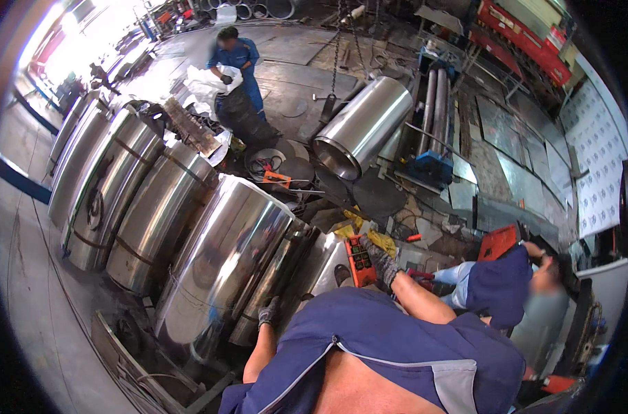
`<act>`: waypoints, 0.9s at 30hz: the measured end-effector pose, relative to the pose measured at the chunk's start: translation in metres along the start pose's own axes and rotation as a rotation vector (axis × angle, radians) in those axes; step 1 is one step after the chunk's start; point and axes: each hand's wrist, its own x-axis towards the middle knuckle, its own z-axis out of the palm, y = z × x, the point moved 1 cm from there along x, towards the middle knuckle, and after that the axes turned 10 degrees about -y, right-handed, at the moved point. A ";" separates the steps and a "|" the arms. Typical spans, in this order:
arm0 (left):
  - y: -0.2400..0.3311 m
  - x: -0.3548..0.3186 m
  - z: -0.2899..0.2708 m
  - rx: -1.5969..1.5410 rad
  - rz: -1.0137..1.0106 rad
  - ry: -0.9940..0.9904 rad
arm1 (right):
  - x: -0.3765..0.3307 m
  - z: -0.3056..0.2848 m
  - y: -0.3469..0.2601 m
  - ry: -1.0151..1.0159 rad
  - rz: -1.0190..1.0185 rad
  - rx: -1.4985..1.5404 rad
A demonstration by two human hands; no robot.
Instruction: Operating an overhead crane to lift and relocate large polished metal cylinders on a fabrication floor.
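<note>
My right hand (380, 258), in a dark patterned glove, is closed round an orange crane remote control (359, 261) with black buttons. It is held in front of my chest. My left hand (268, 312), gloved too, lies with its fingers stretched out against a narrow shiny metal roll (264, 293). A large polished steel coil (221, 252) stands just left of that roll. Further ahead, a shiny hollow metal cylinder (366, 128) lies tilted near a hanging chain (335, 65); whether the chain bears it I cannot tell.
Several more steel coils (158, 217) stand in a row at left. A person in blue coveralls (241, 65) handles a white sack beyond. Another person in a dark top (496, 286) bends at right, near a red box (498, 243). A roller machine (432, 131) stands ahead right.
</note>
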 end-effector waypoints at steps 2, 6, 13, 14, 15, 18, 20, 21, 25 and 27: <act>-0.004 -0.003 0.001 -0.057 -0.011 0.038 | -0.019 0.018 -0.008 0.020 0.040 0.026; 0.014 -0.025 0.002 0.766 0.312 0.103 | -0.007 0.014 -0.004 0.068 -0.019 -0.068; -0.034 -0.024 -0.015 0.081 0.192 0.235 | 0.036 -0.011 0.026 -0.024 0.065 -0.119; -0.028 -0.027 -0.009 0.001 0.085 0.187 | 0.037 -0.014 0.028 -0.004 0.083 -0.120; -0.007 -0.030 -0.009 -0.075 -0.011 0.148 | 0.036 -0.021 0.031 0.031 0.012 -0.105; 0.005 -0.034 -0.020 0.118 0.033 0.155 | 0.019 -0.004 0.026 0.051 0.119 -0.124; 0.001 -0.028 -0.024 0.153 -0.069 0.111 | 0.005 -0.001 0.036 0.047 0.112 -0.036; -0.043 -0.019 -0.032 0.080 -0.005 0.157 | -0.004 0.021 0.029 -0.031 0.195 -0.032; -0.051 -0.026 -0.031 0.069 -0.007 0.106 | 0.051 -0.011 0.049 -0.071 0.145 0.006; -0.036 -0.046 -0.030 0.060 0.020 0.162 | 0.062 0.002 0.051 -0.135 0.122 -0.007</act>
